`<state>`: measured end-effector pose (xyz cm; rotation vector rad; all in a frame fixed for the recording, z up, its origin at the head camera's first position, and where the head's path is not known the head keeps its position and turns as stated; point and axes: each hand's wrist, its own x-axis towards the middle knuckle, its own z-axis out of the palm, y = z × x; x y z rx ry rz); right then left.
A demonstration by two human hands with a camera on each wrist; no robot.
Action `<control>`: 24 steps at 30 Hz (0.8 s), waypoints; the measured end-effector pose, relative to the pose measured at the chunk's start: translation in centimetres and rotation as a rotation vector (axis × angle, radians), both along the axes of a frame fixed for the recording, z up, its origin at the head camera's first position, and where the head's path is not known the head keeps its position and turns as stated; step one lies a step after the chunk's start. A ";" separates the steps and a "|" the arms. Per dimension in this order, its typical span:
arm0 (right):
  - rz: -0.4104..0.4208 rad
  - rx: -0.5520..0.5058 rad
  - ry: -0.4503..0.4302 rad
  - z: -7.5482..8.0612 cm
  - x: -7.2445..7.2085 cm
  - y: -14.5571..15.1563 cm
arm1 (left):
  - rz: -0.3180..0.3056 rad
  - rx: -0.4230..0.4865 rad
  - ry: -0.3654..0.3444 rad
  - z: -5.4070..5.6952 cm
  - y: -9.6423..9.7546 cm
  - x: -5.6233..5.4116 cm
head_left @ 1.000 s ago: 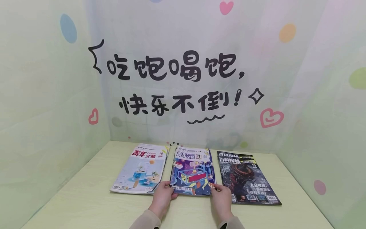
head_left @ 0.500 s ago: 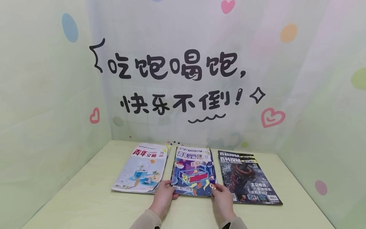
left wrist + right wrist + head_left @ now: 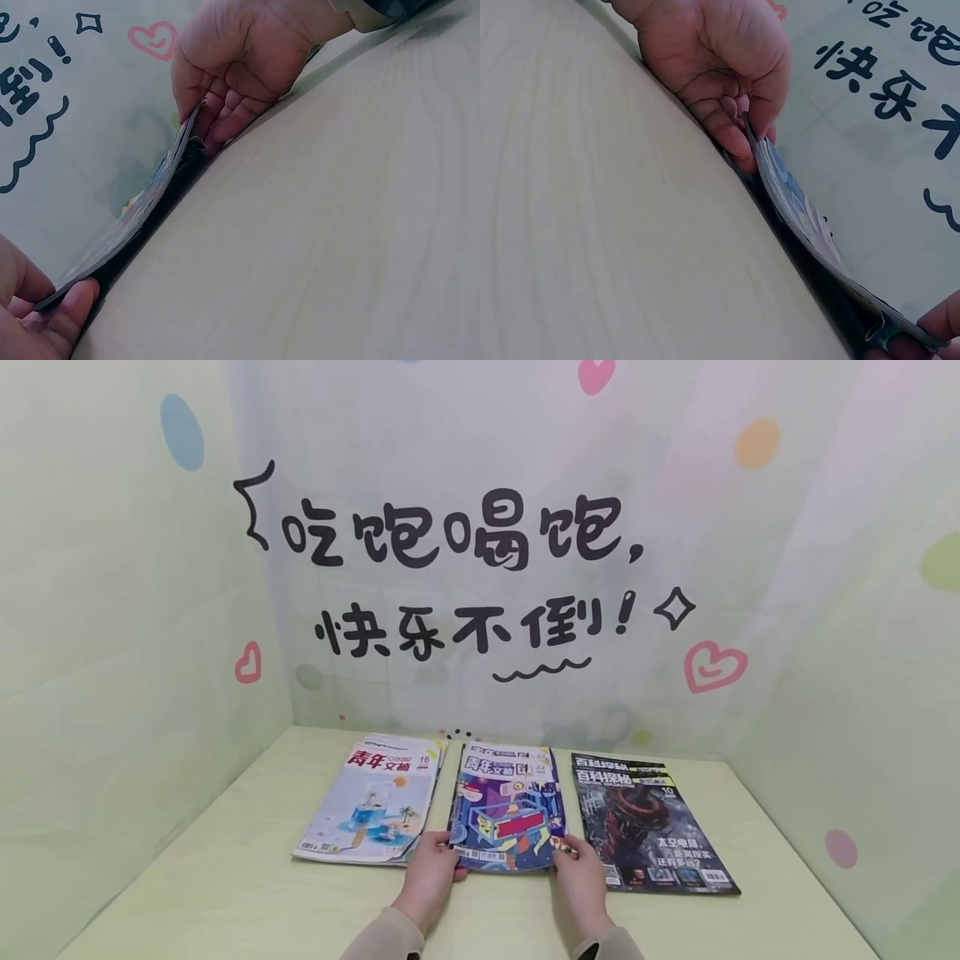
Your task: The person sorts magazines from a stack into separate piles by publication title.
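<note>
A purple illustrated magazine [image 3: 506, 822] lies on top of the middle stack, with another magazine's title strip [image 3: 502, 751] showing behind it. My left hand [image 3: 427, 878] pinches its near left corner, thumb above and fingers beneath. At the near right corner, my right hand [image 3: 581, 883] holds it the same way. Both wrist views show this near edge bent upward, with a dark gap under the magazine [image 3: 791, 199]. In the left wrist view my right hand [image 3: 244, 64] has its fingers curled around the corner. Fingertips under the stack are partly hidden.
To the left lies a stack topped by a white-and-blue magazine [image 3: 375, 806], near my left hand. Dark magazines [image 3: 648, 827] overlap on the right, close to my right hand. The pale wooden table [image 3: 217, 877] meets printed fabric walls [image 3: 487, 702] at the back and sides.
The head view has shifted very slightly. Both hands keep their hold on the corners, and slightly more of the title strip behind the purple magazine shows.
</note>
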<state>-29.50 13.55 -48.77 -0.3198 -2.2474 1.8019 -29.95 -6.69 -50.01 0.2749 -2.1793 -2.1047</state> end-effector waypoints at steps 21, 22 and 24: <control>0.060 -0.459 -0.024 0.2 -0.3 -0.4 | -0.009 -0.013 -0.008 0.0 0.0 0.0; 0.046 -0.428 -0.020 0.2 -0.3 -0.5 | -0.010 -0.013 -0.006 0.1 0.0 0.0; 0.024 -0.373 -0.010 0.1 -0.3 -0.5 | -0.012 -0.013 -0.001 0.1 0.0 0.1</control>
